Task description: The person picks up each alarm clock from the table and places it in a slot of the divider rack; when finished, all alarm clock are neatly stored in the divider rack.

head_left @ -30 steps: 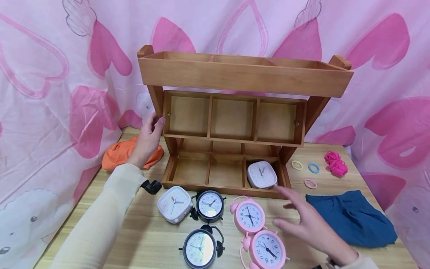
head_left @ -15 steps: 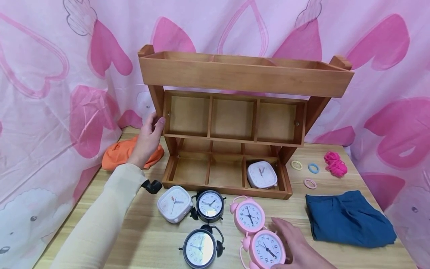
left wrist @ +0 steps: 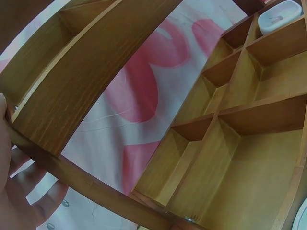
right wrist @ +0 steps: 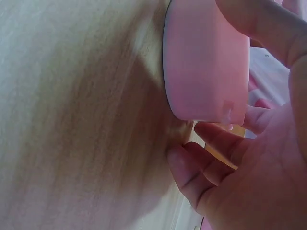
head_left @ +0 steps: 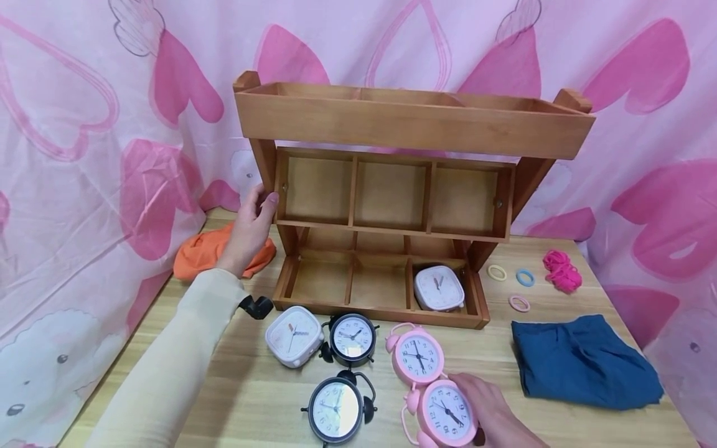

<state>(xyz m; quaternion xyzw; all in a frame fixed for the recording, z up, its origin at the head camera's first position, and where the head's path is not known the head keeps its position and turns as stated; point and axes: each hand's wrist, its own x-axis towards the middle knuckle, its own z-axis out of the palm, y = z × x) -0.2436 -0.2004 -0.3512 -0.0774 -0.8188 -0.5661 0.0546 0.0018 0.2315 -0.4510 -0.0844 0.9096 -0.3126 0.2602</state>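
Note:
My left hand grips the left side post of a three-tier wooden shelf; in the left wrist view its fingers reach behind the post. My right hand is at the side of the nearer pink alarm clock, which lies face up on the table. The right wrist view has the thumb against the pink casing and bent fingers along its lower edge. Another pink alarm clock lies just beyond. A white square clock sits in the bottom tier's right compartment.
Two black alarm clocks and a white square clock lie before the shelf. Orange cloth is at left. Blue cloth, hair rings and pink yarn are at right. A pink patterned curtain hangs behind.
My right hand has moved from beside the shelf's bottom tier down to the nearer pink alarm clock and closed in on its side. My left hand has stayed on the post.

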